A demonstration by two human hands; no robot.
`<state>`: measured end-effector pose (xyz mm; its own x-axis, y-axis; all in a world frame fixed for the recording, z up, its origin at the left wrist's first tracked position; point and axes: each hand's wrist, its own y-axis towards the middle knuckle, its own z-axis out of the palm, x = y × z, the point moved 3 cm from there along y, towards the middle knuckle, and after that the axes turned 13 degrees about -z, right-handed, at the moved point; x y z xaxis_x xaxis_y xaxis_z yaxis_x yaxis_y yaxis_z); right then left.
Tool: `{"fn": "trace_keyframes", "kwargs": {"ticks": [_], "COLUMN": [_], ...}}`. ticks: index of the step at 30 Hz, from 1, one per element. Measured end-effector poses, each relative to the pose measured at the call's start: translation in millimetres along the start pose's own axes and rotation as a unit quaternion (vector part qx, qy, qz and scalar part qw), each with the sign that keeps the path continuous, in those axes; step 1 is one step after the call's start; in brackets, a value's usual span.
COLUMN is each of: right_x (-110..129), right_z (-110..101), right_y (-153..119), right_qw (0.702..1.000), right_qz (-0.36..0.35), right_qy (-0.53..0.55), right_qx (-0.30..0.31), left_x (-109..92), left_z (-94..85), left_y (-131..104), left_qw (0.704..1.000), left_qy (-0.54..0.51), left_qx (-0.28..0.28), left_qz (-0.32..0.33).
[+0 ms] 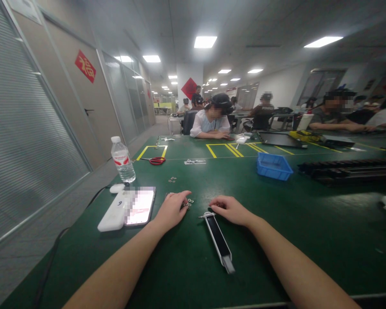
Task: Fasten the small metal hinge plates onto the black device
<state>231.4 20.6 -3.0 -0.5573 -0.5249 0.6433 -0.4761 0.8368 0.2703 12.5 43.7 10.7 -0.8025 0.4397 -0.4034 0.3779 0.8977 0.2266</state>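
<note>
My left hand (173,211) rests on the green table, its fingers apart beside a small cluster of metal nuts (189,201). Some of those nuts lie partly hidden by its fingertips. My right hand (230,208) is curled, thumb and fingertips close together; whatever may be in them is too small to make out. Just below its fingertips lies a long, narrow device (219,240) with a white frame, a dark middle and a grey tip pointing toward me. Several more small metal pieces (172,179) are scattered farther up the table.
Left of my hands are a phone (143,208), a white power bank (112,214) and a water bottle (122,161). Red-handled scissors (157,161) and a blue bin (273,166) stand farther off. Black rails (347,169) lie at the right. A person (212,120) sits opposite.
</note>
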Motion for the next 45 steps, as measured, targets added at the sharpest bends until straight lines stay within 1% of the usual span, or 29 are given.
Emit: {"fn": "trace_keyframes", "kwargs": {"ticks": [6, 15, 25, 28, 32, 35, 41, 45], "right_x": [-0.5, -4.9, 1.1, 1.6, 1.0, 0.4, 0.1, 2.3], "right_z": [0.5, 2.3, 0.6, 0.3, 1.0, 1.0, 0.1, -1.6], "right_y": [0.3, 1.2, 0.8, 0.4, 0.7, 0.9, 0.7, -0.6], "right_qw": [1.000, 1.000, 1.000, 1.000, 1.000, 1.000, 1.000, 1.000], "right_qz": [0.004, -0.002, 0.010, 0.008, 0.003, 0.007, 0.006, 0.007], "right_qy": [-0.002, 0.001, -0.005, -0.006, -0.006, -0.006, -0.005, 0.010], "right_qx": [0.000, -0.002, 0.006, 0.006, 0.002, 0.002, 0.006, 0.004], "left_x": [0.3, -7.7, -4.9, -0.2, 8.2, 10.8, 7.1, 10.4], "left_z": [-0.5, -4.2, -4.3, -5.9, -6.5, -7.4, -12.7, -13.9], "left_y": [-0.2, -1.6, -2.2, -0.7, 1.7, 2.2, 1.1, 2.3], "left_qw": [1.000, 0.998, 0.997, 0.998, 0.995, 0.992, 0.990, 0.990], "left_qy": [0.007, 0.057, 0.066, 0.069, 0.101, 0.118, 0.134, 0.134], "left_qx": [0.010, 0.037, 0.027, 0.002, -0.022, -0.021, 0.002, -0.008], "left_qz": [-0.002, 0.013, 0.015, 0.004, -0.014, -0.028, -0.038, -0.048]}}
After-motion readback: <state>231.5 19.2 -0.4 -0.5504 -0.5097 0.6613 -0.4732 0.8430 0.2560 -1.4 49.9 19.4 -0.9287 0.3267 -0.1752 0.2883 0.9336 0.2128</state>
